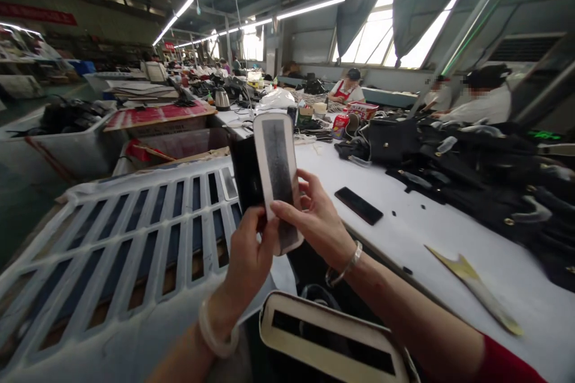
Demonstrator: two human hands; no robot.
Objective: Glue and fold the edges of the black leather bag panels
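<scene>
Left hand [249, 254] and right hand [317, 218], joint grip around one pale-rimmed panel [277, 158], one similar frame [321, 364] below, one phone [359, 205] on the tabletop [422, 230]

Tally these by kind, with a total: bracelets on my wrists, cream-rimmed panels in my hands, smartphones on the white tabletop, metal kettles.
Bracelets: 2
Cream-rimmed panel: 1
Smartphone: 1
Metal kettle: 1
Total: 5
</scene>
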